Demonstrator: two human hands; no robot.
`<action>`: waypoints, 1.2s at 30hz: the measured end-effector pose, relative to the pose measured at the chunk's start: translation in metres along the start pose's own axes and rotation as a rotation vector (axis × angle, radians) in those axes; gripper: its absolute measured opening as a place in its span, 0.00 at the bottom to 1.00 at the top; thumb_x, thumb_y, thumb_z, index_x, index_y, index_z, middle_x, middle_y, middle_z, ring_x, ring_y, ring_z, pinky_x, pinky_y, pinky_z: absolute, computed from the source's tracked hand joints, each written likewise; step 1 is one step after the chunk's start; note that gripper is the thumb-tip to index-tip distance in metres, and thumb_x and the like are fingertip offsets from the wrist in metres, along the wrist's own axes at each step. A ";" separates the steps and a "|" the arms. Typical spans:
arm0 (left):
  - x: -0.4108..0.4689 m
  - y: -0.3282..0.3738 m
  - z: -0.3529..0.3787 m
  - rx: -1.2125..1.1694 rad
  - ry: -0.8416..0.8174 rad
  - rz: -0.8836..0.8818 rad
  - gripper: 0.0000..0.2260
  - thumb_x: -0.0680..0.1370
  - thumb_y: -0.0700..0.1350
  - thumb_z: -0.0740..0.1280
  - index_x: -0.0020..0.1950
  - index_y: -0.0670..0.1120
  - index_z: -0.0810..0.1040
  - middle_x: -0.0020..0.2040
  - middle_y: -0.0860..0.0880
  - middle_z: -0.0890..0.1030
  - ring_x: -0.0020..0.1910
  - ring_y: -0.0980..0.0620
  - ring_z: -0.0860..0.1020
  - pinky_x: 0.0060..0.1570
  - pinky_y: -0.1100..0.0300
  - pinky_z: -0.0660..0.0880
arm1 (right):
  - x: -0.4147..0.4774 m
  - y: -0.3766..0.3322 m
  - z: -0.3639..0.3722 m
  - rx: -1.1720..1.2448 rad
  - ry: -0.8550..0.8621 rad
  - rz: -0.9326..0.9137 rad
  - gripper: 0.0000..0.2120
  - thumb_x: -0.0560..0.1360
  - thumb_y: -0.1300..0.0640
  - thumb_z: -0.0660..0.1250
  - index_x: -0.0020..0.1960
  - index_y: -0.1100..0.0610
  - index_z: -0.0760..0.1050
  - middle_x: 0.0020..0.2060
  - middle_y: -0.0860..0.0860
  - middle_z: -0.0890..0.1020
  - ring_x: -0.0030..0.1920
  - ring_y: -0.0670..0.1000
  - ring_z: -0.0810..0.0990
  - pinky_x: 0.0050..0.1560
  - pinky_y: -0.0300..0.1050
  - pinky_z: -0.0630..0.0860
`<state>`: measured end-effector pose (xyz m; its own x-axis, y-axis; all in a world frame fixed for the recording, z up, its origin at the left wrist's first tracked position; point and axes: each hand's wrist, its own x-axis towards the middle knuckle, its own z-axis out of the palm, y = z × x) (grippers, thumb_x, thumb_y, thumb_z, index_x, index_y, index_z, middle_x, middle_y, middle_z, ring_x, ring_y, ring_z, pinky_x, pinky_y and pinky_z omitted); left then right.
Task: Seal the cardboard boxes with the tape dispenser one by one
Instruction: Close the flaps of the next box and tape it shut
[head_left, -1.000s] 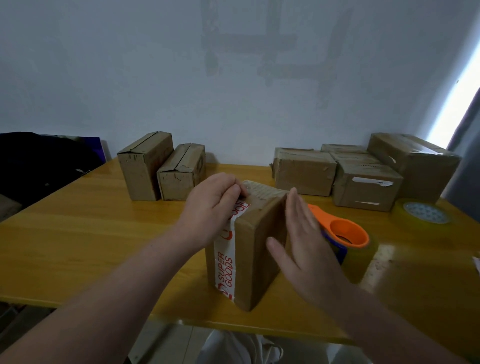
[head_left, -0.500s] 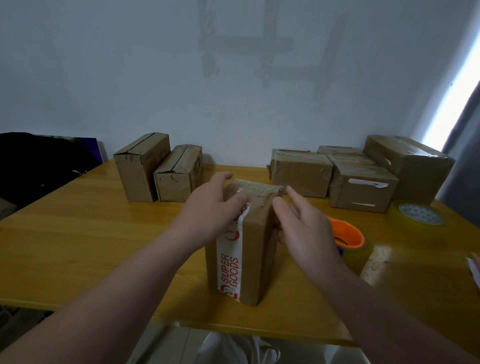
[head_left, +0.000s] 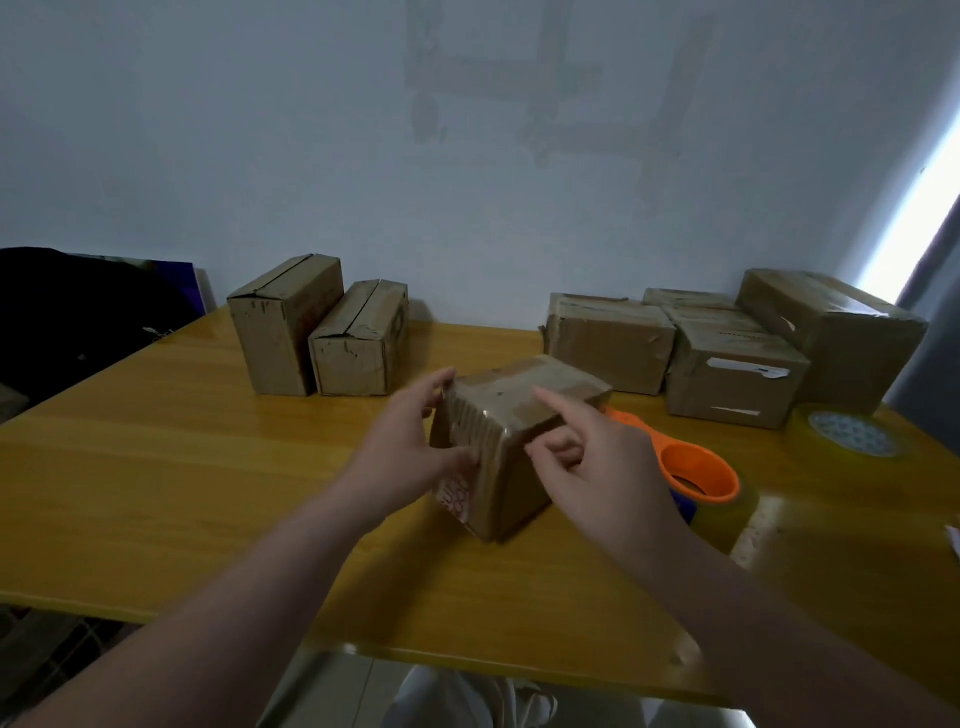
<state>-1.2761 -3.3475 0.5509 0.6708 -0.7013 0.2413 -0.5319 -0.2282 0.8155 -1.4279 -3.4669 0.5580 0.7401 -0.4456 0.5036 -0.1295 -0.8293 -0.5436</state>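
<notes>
so the cardboard box sits right between both hands, tipped over at an angle with its lower near corner down on the yellow tabletop. The left hand grips its left side, fingers up at the top edge and thumb lower down, next to a strip of red-and-white printed tape. The right hand is at the right side with the index finger stretched over the top and the other fingers curled in. It's blurry, so I can't tell if it really grips. The orange tape dispenser lies just behind the right hand, a roll of clear tape further right. Two boxes stand beyond the left hand, a cluster of boxes beyond the right
</notes>
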 end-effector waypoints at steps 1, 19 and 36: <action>0.001 -0.003 0.001 0.041 -0.011 -0.009 0.38 0.70 0.40 0.75 0.75 0.55 0.61 0.69 0.51 0.69 0.68 0.53 0.66 0.61 0.54 0.68 | 0.004 0.002 -0.001 -0.090 -0.012 -0.018 0.27 0.75 0.62 0.66 0.72 0.49 0.66 0.44 0.41 0.80 0.42 0.40 0.78 0.46 0.38 0.79; 0.052 -0.027 -0.003 0.276 0.051 -0.091 0.30 0.76 0.46 0.69 0.75 0.51 0.61 0.63 0.49 0.74 0.60 0.50 0.73 0.58 0.53 0.73 | 0.126 0.019 0.042 -0.665 -0.694 -0.200 0.47 0.72 0.60 0.70 0.77 0.40 0.41 0.77 0.48 0.50 0.76 0.58 0.50 0.74 0.63 0.51; 0.134 -0.040 0.006 0.446 0.099 -0.013 0.19 0.78 0.46 0.66 0.69 0.49 0.71 0.62 0.50 0.76 0.61 0.51 0.73 0.59 0.56 0.70 | 0.179 0.086 0.047 -0.926 -0.384 0.283 0.29 0.74 0.63 0.63 0.70 0.49 0.57 0.62 0.61 0.68 0.64 0.64 0.67 0.60 0.66 0.69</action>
<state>-1.1677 -3.4360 0.5475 0.7132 -0.6338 0.2995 -0.6795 -0.5200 0.5176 -1.2760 -3.6017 0.5701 0.7432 -0.6613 0.1021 -0.6664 -0.7179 0.2014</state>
